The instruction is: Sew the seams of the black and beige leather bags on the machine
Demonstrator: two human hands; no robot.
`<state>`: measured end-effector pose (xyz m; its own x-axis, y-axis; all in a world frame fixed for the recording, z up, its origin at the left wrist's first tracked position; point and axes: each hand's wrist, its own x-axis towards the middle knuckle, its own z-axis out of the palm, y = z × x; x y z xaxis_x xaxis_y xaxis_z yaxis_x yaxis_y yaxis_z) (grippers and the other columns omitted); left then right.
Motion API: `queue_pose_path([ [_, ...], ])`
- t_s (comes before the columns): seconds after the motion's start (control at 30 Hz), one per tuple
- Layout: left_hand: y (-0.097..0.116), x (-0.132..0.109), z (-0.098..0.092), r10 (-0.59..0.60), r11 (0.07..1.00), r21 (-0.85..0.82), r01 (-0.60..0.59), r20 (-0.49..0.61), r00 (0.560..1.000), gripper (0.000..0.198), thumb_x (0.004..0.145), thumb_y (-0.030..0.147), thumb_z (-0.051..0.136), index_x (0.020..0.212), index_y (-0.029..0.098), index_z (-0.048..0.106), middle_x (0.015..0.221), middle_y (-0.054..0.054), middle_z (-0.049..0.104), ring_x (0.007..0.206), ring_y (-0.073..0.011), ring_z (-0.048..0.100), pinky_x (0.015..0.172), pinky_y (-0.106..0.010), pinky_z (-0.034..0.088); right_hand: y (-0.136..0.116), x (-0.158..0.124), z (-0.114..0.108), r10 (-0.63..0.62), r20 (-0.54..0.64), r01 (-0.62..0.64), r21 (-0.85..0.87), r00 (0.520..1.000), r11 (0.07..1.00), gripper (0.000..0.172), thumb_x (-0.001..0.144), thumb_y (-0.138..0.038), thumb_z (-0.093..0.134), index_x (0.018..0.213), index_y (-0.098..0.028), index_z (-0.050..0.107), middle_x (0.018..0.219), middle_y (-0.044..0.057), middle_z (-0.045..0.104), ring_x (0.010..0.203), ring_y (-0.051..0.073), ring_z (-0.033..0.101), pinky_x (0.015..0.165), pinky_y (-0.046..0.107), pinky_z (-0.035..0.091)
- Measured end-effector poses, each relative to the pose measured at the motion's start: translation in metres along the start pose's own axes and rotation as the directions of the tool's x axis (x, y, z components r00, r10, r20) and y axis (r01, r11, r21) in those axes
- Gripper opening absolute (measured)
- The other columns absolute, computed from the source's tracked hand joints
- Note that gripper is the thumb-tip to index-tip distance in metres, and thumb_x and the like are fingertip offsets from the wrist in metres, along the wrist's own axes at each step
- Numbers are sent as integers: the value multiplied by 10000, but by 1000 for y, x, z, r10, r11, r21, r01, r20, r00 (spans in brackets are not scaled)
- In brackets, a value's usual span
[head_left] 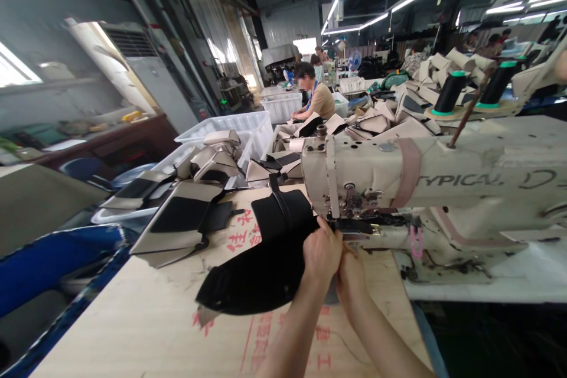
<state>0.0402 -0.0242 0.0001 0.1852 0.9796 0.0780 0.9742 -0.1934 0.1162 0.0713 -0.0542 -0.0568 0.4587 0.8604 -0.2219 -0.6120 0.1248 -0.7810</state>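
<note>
A black bag piece (261, 277) with a flap and strap lies on the wooden tabletop, its right edge under the head of a sewing machine (319, 171). My left hand (321, 251) is closed on that edge, its fingers close to the needle area. Right beside it, my right hand (352, 271) is closed too, with its fingertips partly hidden behind the left hand and by the machine. What exactly the right fingers pinch cannot be seen, though they are at the same edge of the piece. A beige and black bag (181, 218) rests to the left.
White plastic crates (257, 130) with beige and black bags stand behind the table. More bags pile up behind the machine (376, 124), near black thread cones (449, 93). A blue-rimmed bin (66, 266) is at left. A co-worker (321, 97) sits farther back.
</note>
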Motion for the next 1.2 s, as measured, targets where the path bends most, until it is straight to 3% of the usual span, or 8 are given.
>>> queue_pose_path([
  [0.07,-4,-1,4,-53,994,-94,49,-47,997,378,841,254,370,1108,9,476,750,-155,668,728,-249,650,600,-278,427,0,-1,2,59,18,-59,38,998,998,159,606,-286,566,655,-141,611,679,31,648,620,140,558,576,245,436],
  [0.13,-10,1,8,-155,940,-316,129,-58,986,297,820,268,412,999,74,546,753,-134,666,736,-243,640,632,-282,422,1,-1,3,108,18,-109,63,994,992,197,611,-316,592,680,-134,622,690,41,653,633,148,566,580,249,436],
  [0.2,-18,4,12,-262,759,-616,212,10,965,193,785,261,460,830,131,595,732,-97,659,741,-230,623,654,-276,414,2,-2,5,148,2,-148,80,989,986,259,624,-367,614,714,-126,635,703,52,659,634,156,573,581,257,437],
  [0.27,-25,8,18,-325,535,-799,274,104,940,153,755,220,470,695,155,595,686,-61,644,730,-205,604,653,-256,412,3,-1,7,180,-21,-177,93,983,980,330,631,-413,628,772,-117,652,725,63,666,645,163,580,593,265,441],
  [0.43,-32,11,32,-376,310,-884,349,223,899,152,728,219,462,622,159,551,487,15,510,547,-134,522,538,-211,394,2,2,9,216,-70,-209,98,974,973,391,617,-455,664,784,-102,672,720,69,669,654,167,579,589,257,435],
  [0.67,-26,8,43,-376,46,-901,432,385,843,206,732,320,476,590,173,452,438,78,321,375,-51,272,379,-175,229,-1,4,9,202,-100,-196,73,974,978,372,599,-449,692,769,-119,684,769,60,676,709,171,588,647,261,452],
  [0.9,-31,8,44,-342,-63,-865,498,488,803,346,722,436,501,515,196,362,394,73,321,323,-52,273,337,-180,191,0,4,8,207,-92,-202,56,974,978,381,591,-459,694,754,-115,682,721,60,669,655,174,587,617,281,464],
  [1.2,-35,5,37,-277,-9,-869,495,478,833,425,691,520,546,474,183,407,383,60,367,322,-59,314,351,-195,238,-3,2,8,171,-113,-172,0,979,985,407,583,-463,697,785,-110,693,735,71,678,673,182,598,602,273,464],
])
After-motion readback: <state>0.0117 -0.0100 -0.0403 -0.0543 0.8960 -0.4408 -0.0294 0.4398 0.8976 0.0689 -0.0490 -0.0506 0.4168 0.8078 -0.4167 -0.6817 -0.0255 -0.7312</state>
